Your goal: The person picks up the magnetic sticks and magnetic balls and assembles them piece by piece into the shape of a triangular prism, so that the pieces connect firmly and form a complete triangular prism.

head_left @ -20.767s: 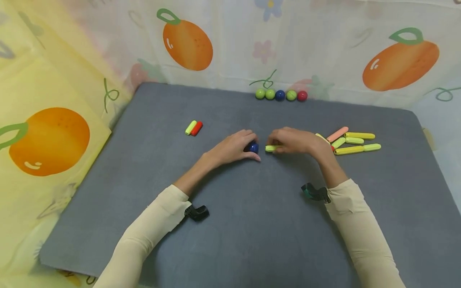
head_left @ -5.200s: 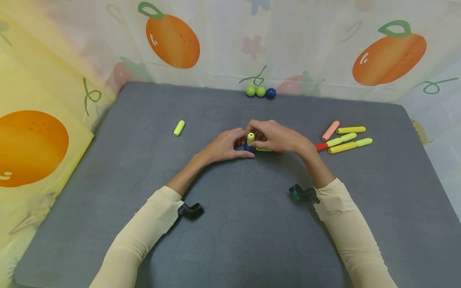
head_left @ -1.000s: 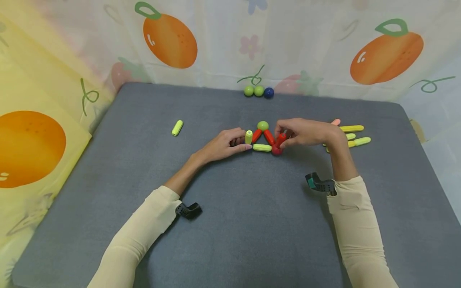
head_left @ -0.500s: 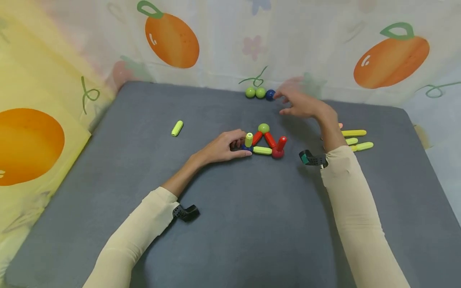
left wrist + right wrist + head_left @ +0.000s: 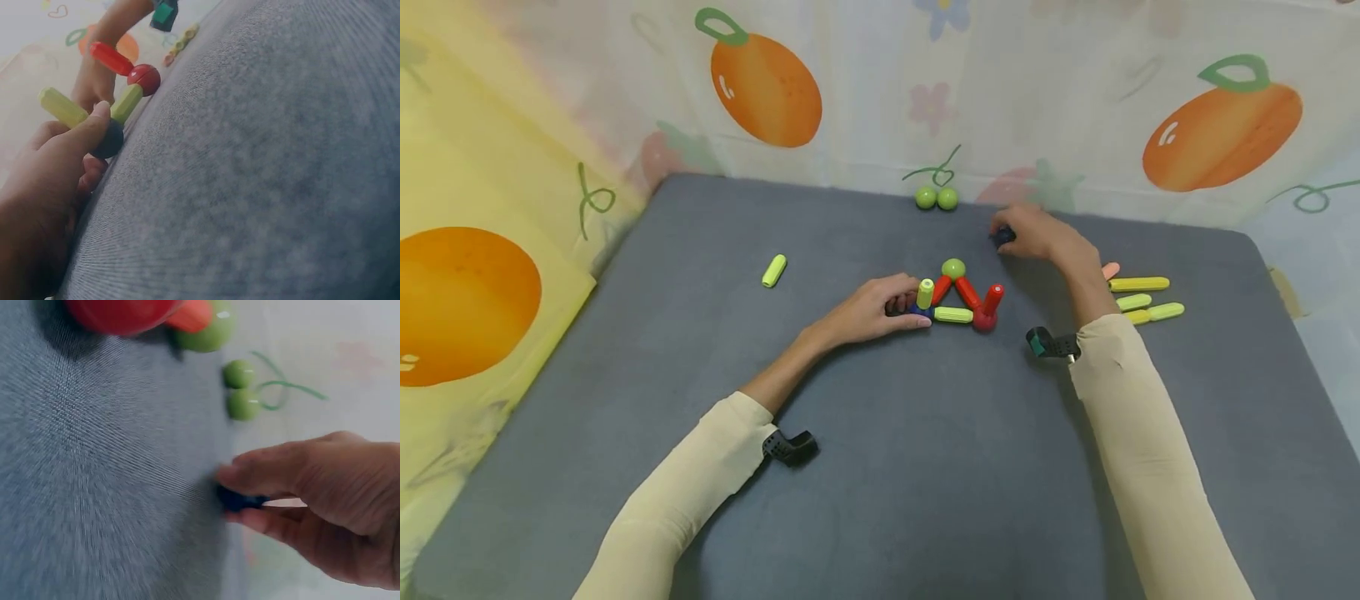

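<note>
A flat triangle of toy rods and balls stands on the table: a blue ball (image 5: 109,140) at left, a red ball (image 5: 984,321) at right and a green ball (image 5: 953,268) behind. A lime rod (image 5: 953,315) forms its front side, red rods (image 5: 967,292) the other two. Upright on the blue ball is a lime rod (image 5: 925,293); a red rod (image 5: 993,298) rises from the red ball. My left hand (image 5: 880,308) grips the blue corner ball between thumb and fingers. Behind the triangle, to its right, my right hand (image 5: 1039,235) pinches another blue ball (image 5: 237,499).
Two green balls (image 5: 936,198) sit at the table's back edge before a fruit-print curtain (image 5: 865,100). A single lime rod (image 5: 774,271) lies at left. Several yellow, lime and pink rods (image 5: 1138,284) lie at right, partly hidden by my right arm.
My right hand has released the red rod, now upright on the red ball, reached to the back row and taken the blue ball, drawing it rightward and nearer. My left hand keeps its place.
</note>
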